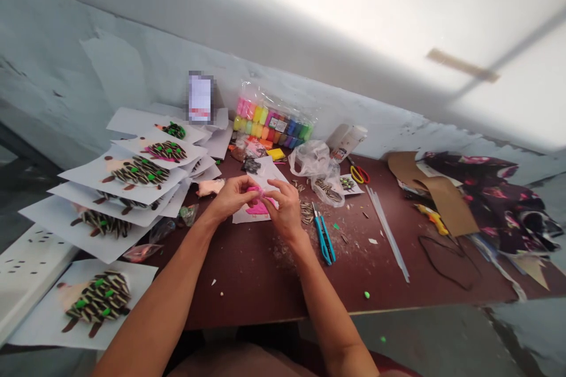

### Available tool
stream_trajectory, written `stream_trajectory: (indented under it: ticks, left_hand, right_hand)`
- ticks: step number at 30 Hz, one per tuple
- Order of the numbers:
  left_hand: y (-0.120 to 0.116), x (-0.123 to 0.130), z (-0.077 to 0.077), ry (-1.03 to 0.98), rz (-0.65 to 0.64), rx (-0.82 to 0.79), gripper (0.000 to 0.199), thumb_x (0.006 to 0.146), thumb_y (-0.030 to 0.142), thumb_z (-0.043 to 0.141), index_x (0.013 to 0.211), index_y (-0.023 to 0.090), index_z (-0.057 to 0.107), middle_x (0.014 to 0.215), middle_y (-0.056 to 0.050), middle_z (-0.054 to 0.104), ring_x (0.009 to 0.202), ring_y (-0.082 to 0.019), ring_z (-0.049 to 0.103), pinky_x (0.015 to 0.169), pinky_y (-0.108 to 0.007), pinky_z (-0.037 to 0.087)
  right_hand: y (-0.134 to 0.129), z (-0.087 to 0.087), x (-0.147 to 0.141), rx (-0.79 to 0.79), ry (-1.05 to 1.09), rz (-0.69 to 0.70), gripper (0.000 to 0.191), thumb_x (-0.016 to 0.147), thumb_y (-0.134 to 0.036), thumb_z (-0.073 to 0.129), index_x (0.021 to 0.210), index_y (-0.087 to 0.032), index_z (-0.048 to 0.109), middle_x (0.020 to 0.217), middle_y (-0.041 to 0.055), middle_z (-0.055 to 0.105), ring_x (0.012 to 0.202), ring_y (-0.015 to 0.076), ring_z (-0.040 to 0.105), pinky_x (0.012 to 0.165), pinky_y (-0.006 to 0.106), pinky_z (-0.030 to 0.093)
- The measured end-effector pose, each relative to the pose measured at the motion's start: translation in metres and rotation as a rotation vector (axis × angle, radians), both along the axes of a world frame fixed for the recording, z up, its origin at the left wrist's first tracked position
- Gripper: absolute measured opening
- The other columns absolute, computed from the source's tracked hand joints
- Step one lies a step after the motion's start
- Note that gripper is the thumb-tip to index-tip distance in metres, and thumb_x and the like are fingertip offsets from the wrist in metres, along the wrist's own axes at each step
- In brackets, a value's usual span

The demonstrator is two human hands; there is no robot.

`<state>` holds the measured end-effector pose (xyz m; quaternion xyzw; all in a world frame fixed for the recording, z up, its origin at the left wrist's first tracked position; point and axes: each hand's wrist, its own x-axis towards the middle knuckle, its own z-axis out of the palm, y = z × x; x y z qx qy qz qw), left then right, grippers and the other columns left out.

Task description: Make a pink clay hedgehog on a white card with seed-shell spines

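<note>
Over a white paper sheet at the middle of the table, my left hand and my right hand meet, fingers pinched on a small piece of pink clay. Both hands seem to touch this piece. Below them, a flat pink clay shape lies on the sheet, partly covered by my fingers. Striped seeds lie in a small pile just right of my right hand. Blue-handled scissors rest beyond that pile.
Sheets with seed-and-clay hedgehogs are stacked at left. Behind stand packed coloured clays and a white bottle. Plastic bags, red-and-yellow scissors, clear sticks, a yellow glue gun and dark floral cloth lie rightward.
</note>
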<state>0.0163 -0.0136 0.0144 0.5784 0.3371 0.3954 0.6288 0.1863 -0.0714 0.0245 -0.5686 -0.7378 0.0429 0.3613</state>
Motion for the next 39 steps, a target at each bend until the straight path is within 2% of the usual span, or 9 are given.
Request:
stream_trajectory:
  ticks: [4,10,20,23,26,29,33,36,39]
  left_hand:
    - [0.000,0.000,0.000,0.011,-0.072,-0.050,0.038,0.070,0.045,0.082,0.080,0.015,0.061,0.066,0.000,0.065,0.060,-0.015,0.066,0.055,-0.025,0.052]
    - [0.001,-0.003,-0.001,-0.003,-0.098,-0.061,0.036,0.070,0.043,0.083,0.077,0.015,0.061,0.063,0.001,0.065,0.058,-0.014,0.064,0.055,-0.024,0.051]
    - [0.001,0.000,-0.001,-0.025,0.013,-0.025,0.028,0.066,0.034,0.080,0.074,0.016,0.059,0.061,0.003,0.062,0.054,-0.011,0.059,0.052,-0.022,0.047]
    - [0.001,-0.003,0.003,-0.024,0.071,-0.034,0.029,0.066,0.034,0.077,0.085,0.016,0.063,0.066,0.002,0.065,0.054,-0.011,0.059,0.051,-0.022,0.046]
    - [0.000,-0.004,0.007,-0.004,0.073,-0.047,0.040,0.067,0.032,0.072,0.103,0.016,0.068,0.069,0.002,0.067,0.054,-0.011,0.059,0.051,-0.022,0.044]
    - [0.002,-0.003,0.004,0.025,0.075,-0.048,0.044,0.066,0.027,0.063,0.107,0.016,0.071,0.073,0.001,0.068,0.055,-0.011,0.057,0.052,-0.022,0.044]
    - [0.011,-0.003,-0.006,0.049,0.209,-0.012,0.050,0.066,0.023,0.052,0.111,0.016,0.072,0.080,-0.001,0.068,0.062,-0.012,0.056,0.055,-0.022,0.045]
    - [0.018,-0.006,-0.013,0.082,0.326,0.055,0.056,0.070,0.024,0.058,0.125,0.016,0.066,0.090,-0.002,0.070,0.072,-0.013,0.060,0.067,-0.024,0.051]
    - [0.022,-0.010,-0.016,0.151,0.411,0.113,0.053,0.077,0.031,0.063,0.128,0.015,0.061,0.086,-0.002,0.069,0.067,-0.014,0.060,0.065,-0.025,0.052]
  right_hand:
    - [-0.002,-0.001,0.003,0.038,-0.009,0.007,0.006,0.091,-0.023,0.072,0.087,-0.026,0.075,0.119,0.0059,0.074,0.118,0.0245,0.064,0.102,0.045,0.046]
    - [-0.003,-0.002,-0.001,0.066,-0.039,-0.001,0.006,0.091,-0.023,0.069,0.093,-0.026,0.074,0.128,0.0079,0.069,0.121,0.0250,0.062,0.102,0.044,0.046]
    - [-0.004,-0.002,-0.007,0.130,0.065,-0.078,0.010,0.085,-0.015,0.065,0.084,-0.023,0.070,0.115,0.0072,0.074,0.111,0.0242,0.066,0.099,0.043,0.047]
    - [-0.004,-0.001,-0.003,0.106,0.178,-0.089,0.012,0.086,-0.015,0.062,0.086,-0.023,0.071,0.113,0.0073,0.075,0.109,0.0232,0.067,0.100,0.043,0.048]
    - [-0.005,0.000,-0.001,0.033,0.298,-0.039,0.017,0.089,-0.018,0.060,0.097,-0.024,0.074,0.121,0.0087,0.072,0.116,0.0224,0.065,0.104,0.042,0.048]
    - [-0.008,0.000,-0.003,-0.014,0.364,-0.016,0.026,0.089,-0.017,0.056,0.106,-0.024,0.074,0.129,0.0101,0.068,0.124,0.0223,0.062,0.108,0.041,0.046]
    - [-0.012,0.004,-0.006,-0.076,0.350,-0.030,0.025,0.082,-0.010,0.052,0.088,-0.023,0.073,0.135,0.0084,0.064,0.127,0.0234,0.059,0.110,0.043,0.044]
    - [-0.013,0.007,-0.005,-0.100,0.335,-0.028,0.018,0.079,-0.010,0.053,0.076,-0.022,0.067,0.134,0.0084,0.065,0.127,0.0244,0.058,0.110,0.043,0.043]
    - [-0.015,0.008,-0.005,-0.119,0.352,-0.003,0.016,0.080,-0.012,0.053,0.076,-0.022,0.065,0.126,0.0090,0.068,0.120,0.0237,0.062,0.106,0.041,0.045]
